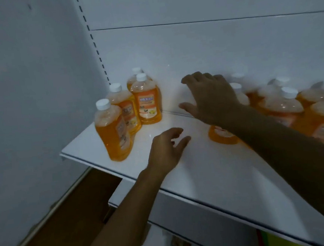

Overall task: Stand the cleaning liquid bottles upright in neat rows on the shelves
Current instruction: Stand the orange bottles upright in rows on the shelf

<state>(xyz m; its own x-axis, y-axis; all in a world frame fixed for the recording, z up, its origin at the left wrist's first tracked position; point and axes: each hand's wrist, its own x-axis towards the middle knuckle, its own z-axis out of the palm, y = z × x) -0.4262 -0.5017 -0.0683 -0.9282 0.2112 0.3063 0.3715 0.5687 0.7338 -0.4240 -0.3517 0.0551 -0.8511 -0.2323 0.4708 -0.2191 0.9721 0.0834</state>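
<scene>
Reaching over the shelf (pixel 210 173), right hand (pixel 211 97) hung spread and empty; left hand (pixel 167 151) lay relaxed, holding nothing. Upright bottles (pixel 128 108) stood left of both hands; crowded bottles (pixel 285 104) sat behind the right forearm. Advice: grip one body low, set it beside the upright group.

Four orange bottles (pixel 145 102) with white caps stand together at the shelf's (pixel 201 178) left end; roughly seven more crowd the right side, blurred and partly hidden behind an arm, so that count is uncertain
</scene>
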